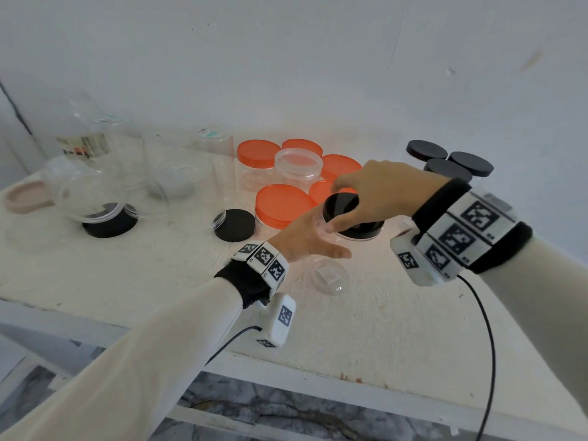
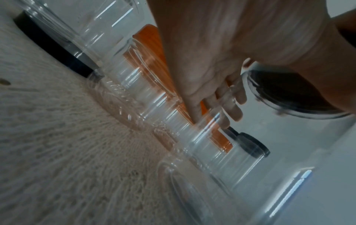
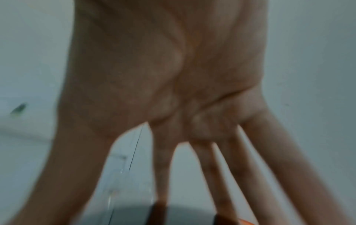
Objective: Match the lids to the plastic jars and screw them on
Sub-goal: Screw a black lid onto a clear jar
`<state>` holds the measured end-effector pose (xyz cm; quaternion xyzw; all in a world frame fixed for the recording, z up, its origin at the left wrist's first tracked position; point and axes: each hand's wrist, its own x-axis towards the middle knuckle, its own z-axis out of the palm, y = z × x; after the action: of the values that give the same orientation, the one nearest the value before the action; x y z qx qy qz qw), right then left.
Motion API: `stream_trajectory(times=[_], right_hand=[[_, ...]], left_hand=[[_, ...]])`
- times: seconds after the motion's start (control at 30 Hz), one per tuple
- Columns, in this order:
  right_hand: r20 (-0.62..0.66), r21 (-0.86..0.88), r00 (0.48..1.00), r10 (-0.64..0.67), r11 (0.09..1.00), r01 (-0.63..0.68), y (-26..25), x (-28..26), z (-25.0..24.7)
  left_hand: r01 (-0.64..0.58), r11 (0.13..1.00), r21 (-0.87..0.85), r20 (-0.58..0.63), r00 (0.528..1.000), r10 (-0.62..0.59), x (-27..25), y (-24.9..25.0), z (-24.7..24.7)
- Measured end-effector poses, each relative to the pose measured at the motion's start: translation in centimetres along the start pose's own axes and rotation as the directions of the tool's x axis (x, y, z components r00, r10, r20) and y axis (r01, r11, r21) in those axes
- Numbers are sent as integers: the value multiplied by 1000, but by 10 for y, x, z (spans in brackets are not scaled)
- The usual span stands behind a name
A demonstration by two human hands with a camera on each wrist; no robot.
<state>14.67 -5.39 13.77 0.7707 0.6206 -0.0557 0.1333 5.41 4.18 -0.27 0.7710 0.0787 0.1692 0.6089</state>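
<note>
Both hands work one clear jar (image 1: 331, 265): left hand (image 1: 305, 237) grips it, right hand (image 1: 378, 192) clasps its black lid (image 1: 343, 205).

White tabletop (image 1: 127, 281), rough and speckled, rusty marks along near edge. Plain pale wall (image 1: 286, 58) behind, faint cracks and scuffs; thin dark line down its far left. Pinkish shallow dish (image 1: 25, 197) at far-left table edge. Below near edge, white frame rails (image 1: 286, 386) over grey marbled floor (image 1: 254, 412). A dark speck on the table (image 2: 4, 82) in left wrist view.
</note>
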Motion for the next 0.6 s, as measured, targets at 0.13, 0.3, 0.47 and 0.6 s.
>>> stream_trajectory(times=[0.13,0.3,0.47,0.6], right_hand=[[185,136,969,-162,981,138,8,-5,-11],[-29,158,1000,1,987,3,-1,-2,2],[20,-16,999,44,999,-44,-5,-5,-4],[200,159,971,-133,982,102,7,-10,-14]], left_hand=[[5,1000,19,18,1000,-6,0,3,-2],[7,1000,2,25,1000,-7,-3,4,1],[16,1000,5,22,1000,-16,-3,4,0],[35,999,23,7,999,-35,-3,5,0]])
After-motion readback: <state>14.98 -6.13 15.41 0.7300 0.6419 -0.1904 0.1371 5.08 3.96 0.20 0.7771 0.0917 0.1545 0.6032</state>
